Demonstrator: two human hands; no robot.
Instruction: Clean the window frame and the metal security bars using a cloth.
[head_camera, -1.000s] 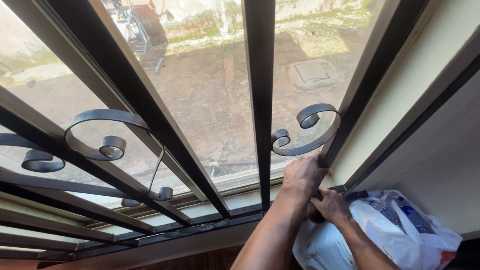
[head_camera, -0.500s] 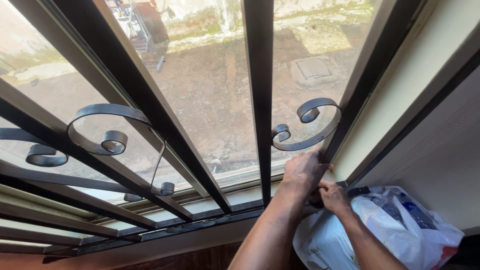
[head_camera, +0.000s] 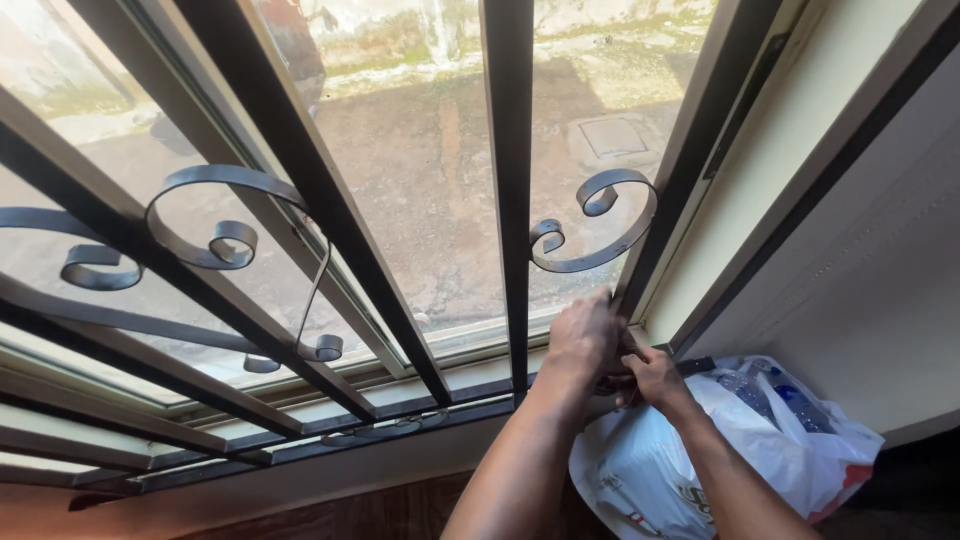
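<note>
Two hands of yours meet low in the corner of the window. Nearest you, under your forearms, a white plastic bag (head_camera: 700, 460) bulges with bottles, its red-edged side toward the right. Just above it your right hand (head_camera: 652, 378) is curled shut around a small dark object that is too hidden to name. Your left hand (head_camera: 585, 338) lies over it with fingers bent, pressing against the foot of the dark metal frame bar (head_camera: 690, 150); whether it grips anything, you cannot tell. Directly above your left hand sits the curled iron scroll (head_camera: 595, 232), fixed between the middle upright bar (head_camera: 508, 180) and the frame bar. Farther left, more scrolls (head_camera: 215, 230) decorate the slanting bars. Beyond the glass lies a bare dirt yard (head_camera: 440, 170).
</note>
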